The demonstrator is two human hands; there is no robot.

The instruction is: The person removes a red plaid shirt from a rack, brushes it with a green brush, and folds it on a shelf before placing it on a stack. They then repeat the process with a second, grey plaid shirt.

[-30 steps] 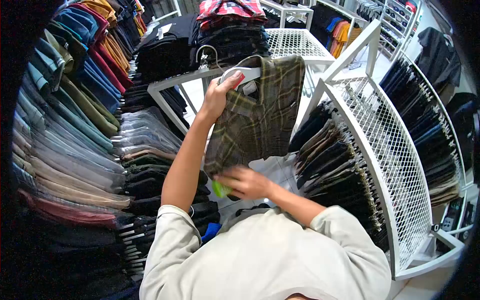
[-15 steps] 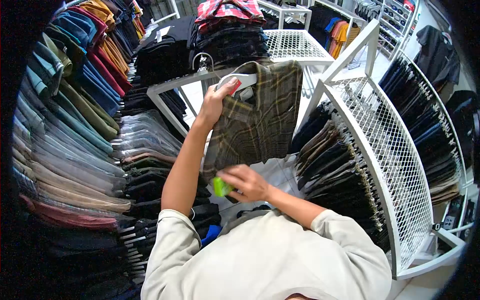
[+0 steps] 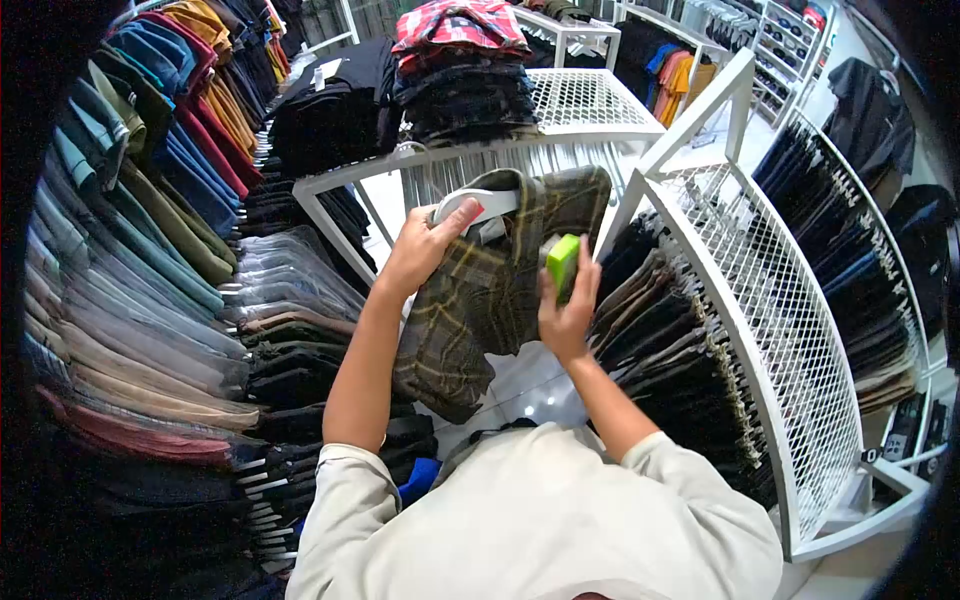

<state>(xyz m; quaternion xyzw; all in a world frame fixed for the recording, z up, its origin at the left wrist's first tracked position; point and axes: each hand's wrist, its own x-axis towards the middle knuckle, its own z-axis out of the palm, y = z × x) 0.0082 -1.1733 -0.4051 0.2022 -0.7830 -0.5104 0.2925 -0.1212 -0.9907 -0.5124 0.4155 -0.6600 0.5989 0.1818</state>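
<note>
Head view: our left hand point(image 3: 420, 250) has its fingers wrapped around the white hanger point(image 3: 478, 207) of a dark plaid shirt point(image 3: 490, 290), up at 12 o'clock. Our right hand point(image 3: 568, 315) pinches a small green gadget point(image 3: 563, 263) against the shirt (can't tell what it is), white wire rack point(image 3: 790, 300) at 3 o'clock.

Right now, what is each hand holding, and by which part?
The left hand grips the plaid shirt at its hanger's white top. The right hand holds a green device by its lower end.
</note>
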